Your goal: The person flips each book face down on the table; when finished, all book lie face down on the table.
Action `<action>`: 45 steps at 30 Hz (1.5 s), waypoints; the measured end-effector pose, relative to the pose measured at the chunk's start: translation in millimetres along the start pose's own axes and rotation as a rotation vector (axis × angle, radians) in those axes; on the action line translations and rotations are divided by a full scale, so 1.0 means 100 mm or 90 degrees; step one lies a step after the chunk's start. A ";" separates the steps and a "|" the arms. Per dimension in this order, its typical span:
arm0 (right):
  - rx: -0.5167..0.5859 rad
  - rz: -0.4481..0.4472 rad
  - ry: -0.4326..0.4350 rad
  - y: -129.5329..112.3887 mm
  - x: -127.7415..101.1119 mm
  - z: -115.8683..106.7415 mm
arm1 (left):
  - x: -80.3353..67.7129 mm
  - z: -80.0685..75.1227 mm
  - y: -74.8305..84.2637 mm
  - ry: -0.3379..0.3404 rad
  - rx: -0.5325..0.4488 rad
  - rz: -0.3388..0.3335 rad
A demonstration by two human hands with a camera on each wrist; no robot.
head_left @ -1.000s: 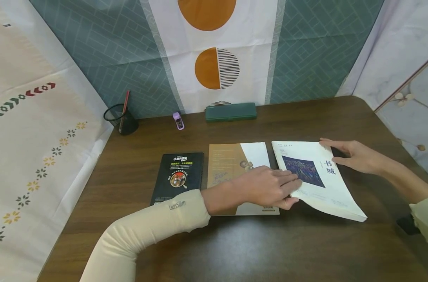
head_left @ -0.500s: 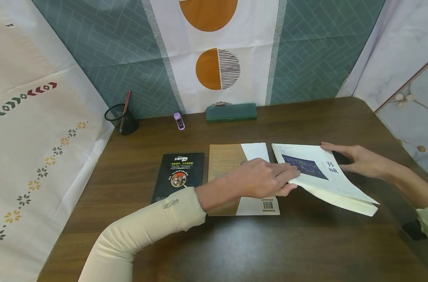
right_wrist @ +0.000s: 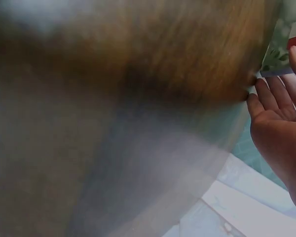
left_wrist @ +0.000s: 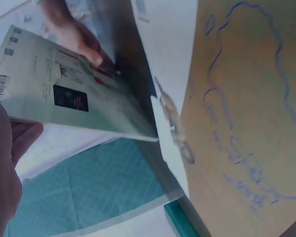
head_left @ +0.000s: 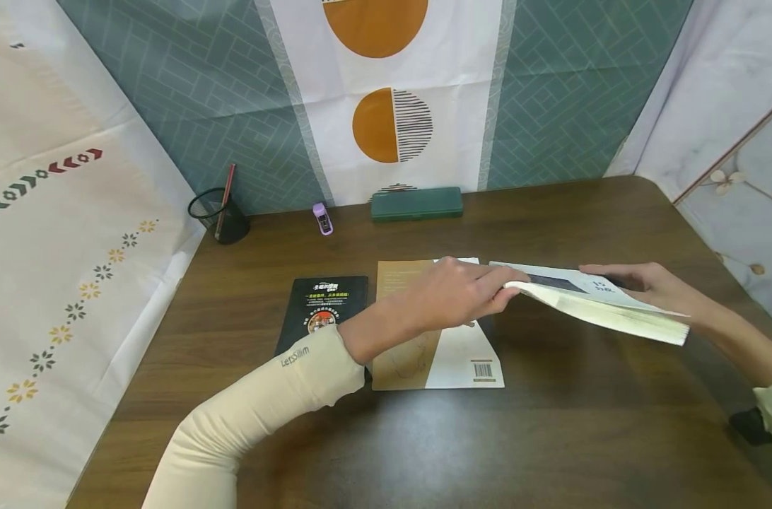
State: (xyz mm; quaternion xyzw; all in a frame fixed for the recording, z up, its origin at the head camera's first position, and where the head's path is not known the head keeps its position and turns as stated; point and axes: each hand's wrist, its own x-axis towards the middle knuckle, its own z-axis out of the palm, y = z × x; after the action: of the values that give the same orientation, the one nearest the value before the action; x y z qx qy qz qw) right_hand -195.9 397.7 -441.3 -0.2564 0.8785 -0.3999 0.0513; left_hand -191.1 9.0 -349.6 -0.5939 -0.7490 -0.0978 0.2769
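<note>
A thick white paperback [head_left: 605, 312] with a dark picture on its cover is tilted over the right of the table, its near edge raised and the page block showing. My left hand [head_left: 456, 293] pinches its left edge between thumb and fingers. At its far right edge, my right hand [head_left: 662, 286] holds it. In the left wrist view the back cover [left_wrist: 39, 89] with a barcode faces the camera. Only a green-patterned corner of the book [right_wrist: 276, 57] shows in the right wrist view, near the thumb. Under my left forearm lies a brown-and-white book [head_left: 459, 364] with blue pen scribbles.
A black book [head_left: 293, 325] lies left of the brown one, partly behind my sleeve. Along the back stand a black mesh pen cup [head_left: 233, 223] with a red pencil, a small purple-framed object [head_left: 323, 220] and a green pencil case [head_left: 418, 203]. Cloth hangs behind the table.
The white paperback's near edge has risen from near the table, tilting the cover away. My left hand has moved up and slightly left with it; my right hand stays at the far right edge.
</note>
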 end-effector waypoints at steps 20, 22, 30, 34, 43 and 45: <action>-0.067 0.235 0.133 -0.28 -0.08 0.02 | 0.17 -0.26 -0.23 0.118 -0.110 -0.102; -0.049 0.243 0.143 -0.27 -0.09 0.02 | 0.18 -0.28 -0.24 0.120 -0.112 -0.116; -0.012 0.247 0.206 -0.29 -0.12 0.02 | 0.21 -0.35 -0.26 0.122 -0.138 -0.146; -0.026 0.251 0.237 -0.32 -0.13 0.01 | 0.21 -0.37 -0.27 0.136 -0.163 -0.171; 0.035 0.282 0.310 -0.39 -0.13 -0.04 | 0.18 -0.40 -0.28 0.140 -0.219 -0.240; 0.058 0.287 0.320 -0.39 -0.13 -0.05 | 0.17 -0.40 -0.27 0.134 -0.221 -0.252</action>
State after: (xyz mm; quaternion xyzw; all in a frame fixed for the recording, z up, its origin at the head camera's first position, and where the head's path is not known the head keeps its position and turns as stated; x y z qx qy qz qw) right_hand -170.2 385.4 -411.0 0.0538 0.8793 -0.4682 -0.0684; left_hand -207.4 -3.1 -302.0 -0.4610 -0.7897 -0.3379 0.2231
